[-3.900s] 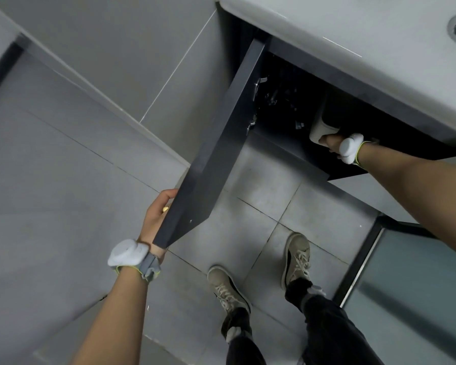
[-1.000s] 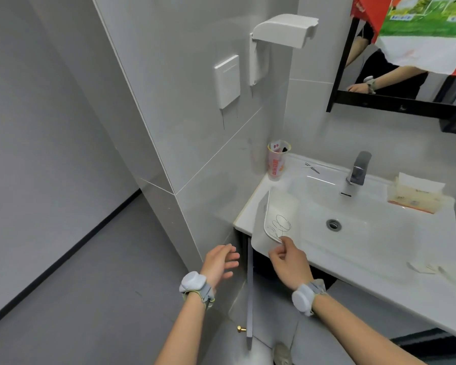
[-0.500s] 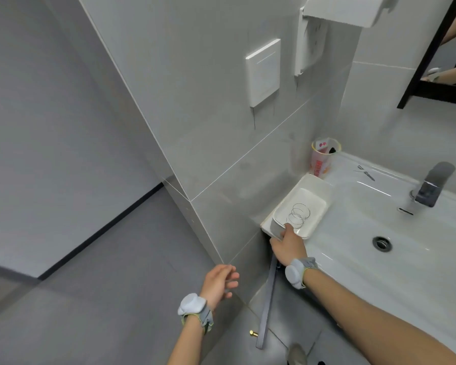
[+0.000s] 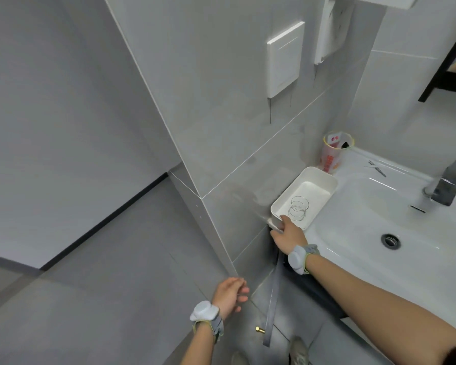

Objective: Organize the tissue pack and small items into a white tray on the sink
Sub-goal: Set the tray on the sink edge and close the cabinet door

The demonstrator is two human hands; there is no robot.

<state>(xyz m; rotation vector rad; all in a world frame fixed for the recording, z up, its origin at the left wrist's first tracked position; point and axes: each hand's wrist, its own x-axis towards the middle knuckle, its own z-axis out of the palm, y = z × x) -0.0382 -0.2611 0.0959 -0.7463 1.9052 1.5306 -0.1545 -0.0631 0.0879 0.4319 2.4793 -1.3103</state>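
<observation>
The white tray (image 4: 324, 177) lies flat on the sink's left ledge, against the tiled wall. Thin wire rings (image 4: 298, 208) rest on its floor. My right hand (image 4: 288, 235) grips the tray's near rim, thumb over the edge. My left hand (image 4: 229, 293) hangs lower down beside the wall corner, fingers loosely apart and holding nothing. A clear cup (image 4: 336, 152) with red print stands just behind the tray. A small dark item (image 4: 377, 168) lies on the ledge beyond the cup. The tissue pack is out of view.
The white sink (image 4: 395, 262) has a drain (image 4: 390, 241) in its basin and a grey tap (image 4: 449, 181) at the back. Below, the grey cabinet door (image 4: 273, 299) stands open, edge-on. A switch plate (image 4: 284, 57) and a white dispenser hang on the wall.
My right hand brought the tray up from the cabinet, then laid it flat on the sink's left ledge. My left hand let go of the cabinet door and dropped beside it.
</observation>
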